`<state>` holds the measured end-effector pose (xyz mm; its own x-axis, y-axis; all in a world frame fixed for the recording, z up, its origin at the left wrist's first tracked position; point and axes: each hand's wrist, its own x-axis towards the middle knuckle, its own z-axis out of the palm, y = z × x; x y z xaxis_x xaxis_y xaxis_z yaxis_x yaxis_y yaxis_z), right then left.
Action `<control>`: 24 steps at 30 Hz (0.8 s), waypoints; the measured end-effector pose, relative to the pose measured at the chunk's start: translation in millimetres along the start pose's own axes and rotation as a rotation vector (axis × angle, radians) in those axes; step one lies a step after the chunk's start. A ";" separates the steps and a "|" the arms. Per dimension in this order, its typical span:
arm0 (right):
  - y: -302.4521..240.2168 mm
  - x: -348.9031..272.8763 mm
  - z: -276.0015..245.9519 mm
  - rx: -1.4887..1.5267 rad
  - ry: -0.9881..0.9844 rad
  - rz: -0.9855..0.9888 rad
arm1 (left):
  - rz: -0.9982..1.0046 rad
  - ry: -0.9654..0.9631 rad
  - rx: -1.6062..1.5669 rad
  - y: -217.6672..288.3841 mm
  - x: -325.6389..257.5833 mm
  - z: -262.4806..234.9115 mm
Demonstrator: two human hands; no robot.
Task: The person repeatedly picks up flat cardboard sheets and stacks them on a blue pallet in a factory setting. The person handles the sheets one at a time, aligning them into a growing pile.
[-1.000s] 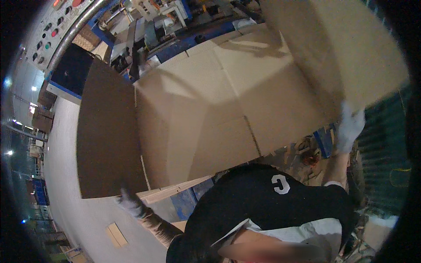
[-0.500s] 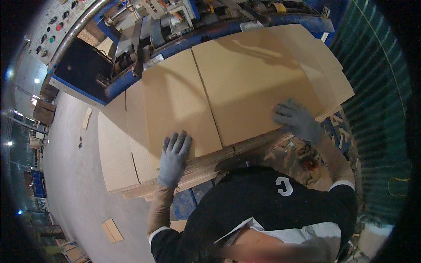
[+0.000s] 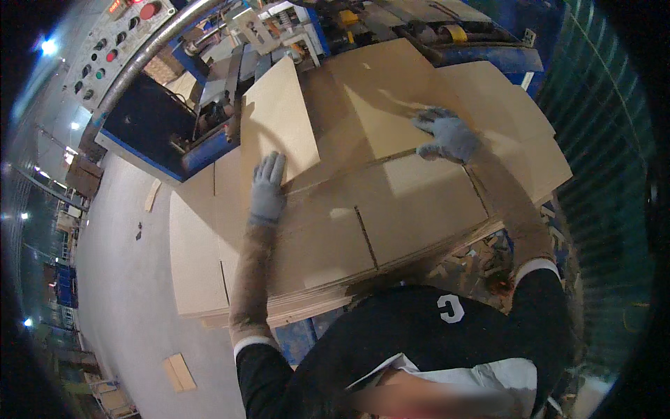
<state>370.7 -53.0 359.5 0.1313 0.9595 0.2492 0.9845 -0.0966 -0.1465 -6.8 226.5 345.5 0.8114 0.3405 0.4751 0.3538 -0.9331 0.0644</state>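
Both my hands wear grey gloves and rest on brown cardboard. The top cardboard sheet (image 3: 384, 122) lies at an angle, its far part against the machine and a slot between its two lit panels. My left hand (image 3: 268, 190) lies at the near left corner of this sheet, fingers stretched flat. At the sheet's near edge, farther right, my right hand (image 3: 448, 136) presses with its fingers and thumb spread. Beneath is a stack of slotted cardboard sheets (image 3: 317, 244), its near part uncovered. Neither hand wraps round anything.
A blue machine (image 3: 202, 160) with rollers stands beyond the stack. Its control panel (image 3: 105, 56) with coloured buttons is at the upper left. Cardboard scraps (image 3: 474, 269) litter the area under the right arm. A green corrugated wall (image 3: 600, 174) runs along the right.
Both hands have moved away from me, and the top sheet has slid with them toward the machine. More of the stack beneath now shows along the near side.
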 end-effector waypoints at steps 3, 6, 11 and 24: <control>-0.5 37.4 15.0 -0.086 0.030 0.158 | 0.007 -0.046 0.112 -20.1 37.5 8.8; -3.0 62.2 28.8 -0.279 0.178 0.268 | -0.238 -0.051 0.378 -24.2 69.0 24.2; -13.6 8.2 11.5 -0.120 0.269 0.335 | -0.462 0.236 0.129 -34.7 10.5 12.9; 14.3 -218.4 13.4 -0.363 0.422 1.220 | -1.651 0.403 0.200 -87.9 -288.6 -97.1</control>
<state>354.6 -260.5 290.2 0.9027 0.0620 0.4258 0.1792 -0.9538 -0.2410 -317.2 199.0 287.9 -0.5964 0.7777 0.1986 0.7066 0.3913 0.5896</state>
